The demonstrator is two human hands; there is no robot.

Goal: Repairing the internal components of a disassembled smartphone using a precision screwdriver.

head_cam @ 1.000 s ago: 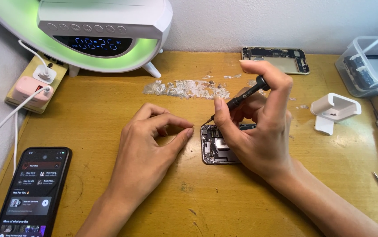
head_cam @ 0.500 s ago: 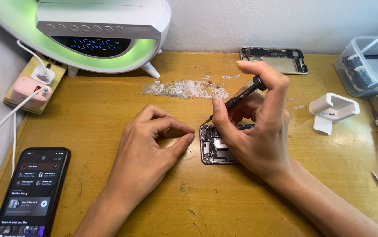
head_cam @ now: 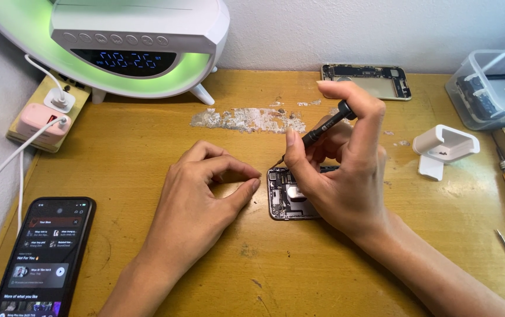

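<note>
Screwdriver (head_cam: 324,127) pinched in right hand (head_cam: 346,176) over opened phone (head_cam: 287,199); left hand (head_cam: 196,196) loosely curled, empty

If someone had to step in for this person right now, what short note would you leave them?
Right hand: holds a small black screwdriver, tip at the top left corner of the opened phone.
Left hand: empty, resting on the wooden table, fingertips just left of the phone.
Done: phone is open, insides showing; a separate phone frame lies at the back.
Left: which screws are out is too small to tell.
</note>
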